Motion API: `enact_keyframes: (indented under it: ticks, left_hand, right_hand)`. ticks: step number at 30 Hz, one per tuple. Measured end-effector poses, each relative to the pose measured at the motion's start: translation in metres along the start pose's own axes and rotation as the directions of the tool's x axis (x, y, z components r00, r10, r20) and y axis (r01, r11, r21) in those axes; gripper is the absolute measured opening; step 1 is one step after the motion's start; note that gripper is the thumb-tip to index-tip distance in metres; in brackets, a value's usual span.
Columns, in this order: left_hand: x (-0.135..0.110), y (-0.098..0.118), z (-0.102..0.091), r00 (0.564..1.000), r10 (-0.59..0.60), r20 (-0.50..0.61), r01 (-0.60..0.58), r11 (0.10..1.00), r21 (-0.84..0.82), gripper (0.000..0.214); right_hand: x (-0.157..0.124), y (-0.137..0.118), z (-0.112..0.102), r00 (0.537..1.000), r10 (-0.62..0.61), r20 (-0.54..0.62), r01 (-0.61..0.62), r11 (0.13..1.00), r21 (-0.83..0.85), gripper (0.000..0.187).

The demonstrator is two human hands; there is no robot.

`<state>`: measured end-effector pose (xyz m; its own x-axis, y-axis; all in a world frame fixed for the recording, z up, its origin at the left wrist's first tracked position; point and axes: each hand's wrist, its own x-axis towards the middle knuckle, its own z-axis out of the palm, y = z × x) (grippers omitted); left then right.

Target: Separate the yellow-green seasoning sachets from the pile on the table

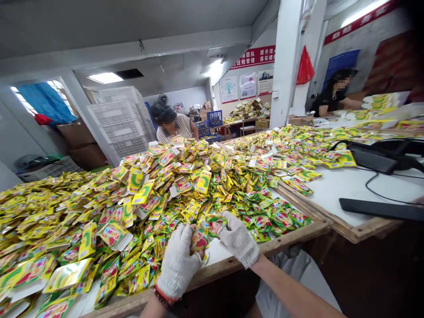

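My left hand [179,260], in a white glove with bare fingertips, is closed around a small printed carton [200,239] near the table's front edge. To its right, my right hand [239,240], gloved the same way, pinches a green and red sachet [213,222] beside the carton. Whether the sachet touches the carton's open end cannot be made out. Behind both hands rises a large heap of yellow cartons [143,192] and loose sachets [265,221]. Several cartons have their end flaps open, such as the carton [115,234] left of my left hand.
A wooden rim [228,266] edges the table. At the right lie a black headset [374,157] with a cable and a flat black device [380,207]. A person [174,126] sits behind the heap; another person [334,95] works far right. White crates [121,126] are stacked behind.
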<state>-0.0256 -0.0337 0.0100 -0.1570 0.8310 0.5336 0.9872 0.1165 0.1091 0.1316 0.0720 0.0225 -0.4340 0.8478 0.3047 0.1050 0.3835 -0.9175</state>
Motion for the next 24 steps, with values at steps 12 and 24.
enact_keyframes:
  ticks: [12, 24]
  left_hand:
    - [-0.006, 0.025, 0.015, 1.000, -0.003, 0.031, 0.008, 0.986, -0.164, 0.058]
    - [0.005, 0.016, 0.039, 0.995, 0.069, -0.068, -0.076, 0.992, -0.099, 0.041]
  right_hand:
    - [0.013, -0.005, -0.033, 0.934, -0.082, 0.348, 0.221, 0.898, -0.380, 0.023]
    - [0.008, -0.001, -0.037, 0.958, 0.024, 0.287, 0.096, 0.913, -0.397, 0.030]
